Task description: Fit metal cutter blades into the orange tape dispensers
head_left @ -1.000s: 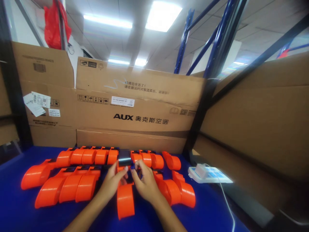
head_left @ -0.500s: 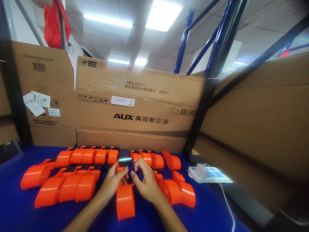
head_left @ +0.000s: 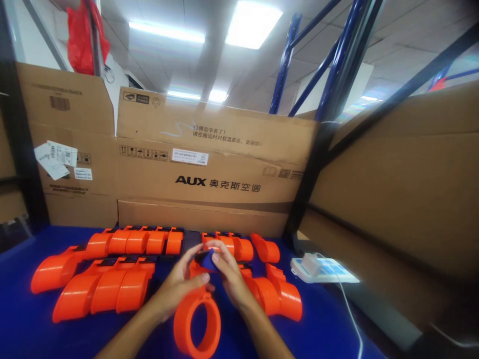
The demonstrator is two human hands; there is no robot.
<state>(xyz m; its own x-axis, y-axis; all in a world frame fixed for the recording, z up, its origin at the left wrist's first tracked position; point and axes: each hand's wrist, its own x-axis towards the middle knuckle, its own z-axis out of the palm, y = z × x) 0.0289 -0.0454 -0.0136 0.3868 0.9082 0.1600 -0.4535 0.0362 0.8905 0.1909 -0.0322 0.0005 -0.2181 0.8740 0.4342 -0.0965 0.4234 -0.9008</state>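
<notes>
Near centre of the blue table (head_left: 30, 329), both hands lift one orange tape dispenser (head_left: 197, 321) clear of the surface, its open ring tilted toward the camera. Left hand (head_left: 179, 286) wraps the body just above the ring, thumb across the front; looks like the steadying grip. Right hand (head_left: 229, 279) has fingertips pinched on a small dark blue part (head_left: 207, 259) at the dispenser's far end, probably the piece being worked, so it is held up where both sets of fingers can reach it. Can't tell whether that part is seated or loose.

Far left: two rows of identical dispensers (head_left: 112, 286) lie side by side, touching, rings pointing left-near, likely batched that way for easy picking. A few more dispensers (head_left: 279, 296) lie just right of the hands, less tidy.

Right edge: small white device (head_left: 322, 268) with a white cable (head_left: 352, 314) trailing near. AUX cardboard boxes (head_left: 209, 179) wall off the far side.
</notes>
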